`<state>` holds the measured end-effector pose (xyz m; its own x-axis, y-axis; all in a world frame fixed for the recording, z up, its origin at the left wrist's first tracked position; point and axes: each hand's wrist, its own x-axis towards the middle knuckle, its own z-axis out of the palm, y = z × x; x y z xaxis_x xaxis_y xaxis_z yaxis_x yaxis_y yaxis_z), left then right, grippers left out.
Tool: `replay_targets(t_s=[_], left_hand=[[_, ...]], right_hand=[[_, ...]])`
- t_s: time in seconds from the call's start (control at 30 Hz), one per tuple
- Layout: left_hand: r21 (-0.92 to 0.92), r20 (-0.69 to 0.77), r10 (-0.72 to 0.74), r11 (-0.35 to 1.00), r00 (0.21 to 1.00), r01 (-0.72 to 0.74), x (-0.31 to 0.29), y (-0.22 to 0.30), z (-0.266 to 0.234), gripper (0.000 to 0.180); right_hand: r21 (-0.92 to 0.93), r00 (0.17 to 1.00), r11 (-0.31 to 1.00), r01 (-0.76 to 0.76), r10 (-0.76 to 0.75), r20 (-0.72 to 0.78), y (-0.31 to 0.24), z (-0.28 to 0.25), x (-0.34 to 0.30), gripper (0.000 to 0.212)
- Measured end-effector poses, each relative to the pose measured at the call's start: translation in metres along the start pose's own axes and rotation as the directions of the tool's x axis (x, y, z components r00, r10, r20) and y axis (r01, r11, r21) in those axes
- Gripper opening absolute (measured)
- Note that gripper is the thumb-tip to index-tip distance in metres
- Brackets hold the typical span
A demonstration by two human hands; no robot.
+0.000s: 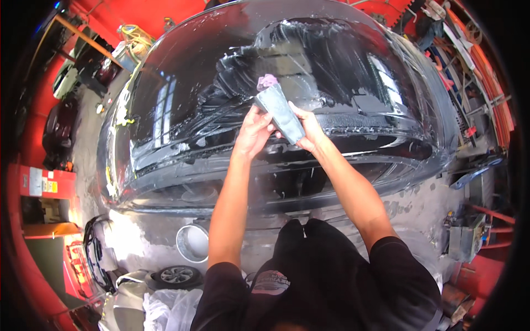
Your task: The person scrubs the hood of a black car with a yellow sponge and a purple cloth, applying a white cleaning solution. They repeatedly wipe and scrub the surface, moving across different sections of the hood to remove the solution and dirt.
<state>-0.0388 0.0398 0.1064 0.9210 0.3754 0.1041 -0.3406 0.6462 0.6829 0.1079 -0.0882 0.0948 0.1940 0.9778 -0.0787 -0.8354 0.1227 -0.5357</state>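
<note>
I observe fingers [266, 119] of the left hand [254, 134] and right hand [311, 129] holding the grey block [280, 115] above the black car [187, 71]; its long axis runs diagonally. The far end points forward-left, beside the purple wad [267, 81].

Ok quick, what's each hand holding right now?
Left hand: holding the block, on its left side.
Right hand: holding the same block, right side.

Consists of grey floor [157, 227] across left and lower frame. Supports pail [193, 243] at lower left, with wheel [178, 277] just below. Includes black car [187, 66] over centre; bears pale streaked film [234, 62] on top, mainly at upper centre.
</note>
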Motion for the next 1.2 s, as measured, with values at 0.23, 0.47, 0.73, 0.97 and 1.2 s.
replay_targets(t_s=[0.23,0.47,0.73,0.97,1.2], left_hand=[[0.424,-0.437,0.179,0.905,0.882,0.026,-0.043,0.011,0.023,0.059],[0.746,-0.304,0.337,0.666,0.891,0.002,-0.069,-0.014,0.078,0.072],[0.997,-0.049,0.399,0.073,0.916,0.021,-0.088,-0.034,0.127,0.100],[0.995,-0.073,0.459,0.092,0.886,0.034,-0.104,-0.047,0.121,0.053],[0.719,-0.377,0.469,0.691,0.799,-0.067,-0.102,-0.046,0.098,0.046]], right_hand=[[-0.171,0.997,0.983,0.064,-0.070,-0.030,0.012,0.027,-0.004,0.040],[-0.642,0.943,0.727,0.244,-0.332,-0.019,0.023,0.033,-0.017,0.055],[-0.505,0.973,0.852,0.139,-0.213,-0.092,0.003,0.036,-0.048,0.049],[-0.661,0.960,0.750,0.040,-0.211,-0.181,0.007,0.045,-0.071,0.060],[-0.681,0.934,0.727,0.085,-0.297,-0.200,0.015,0.042,-0.071,0.055]])
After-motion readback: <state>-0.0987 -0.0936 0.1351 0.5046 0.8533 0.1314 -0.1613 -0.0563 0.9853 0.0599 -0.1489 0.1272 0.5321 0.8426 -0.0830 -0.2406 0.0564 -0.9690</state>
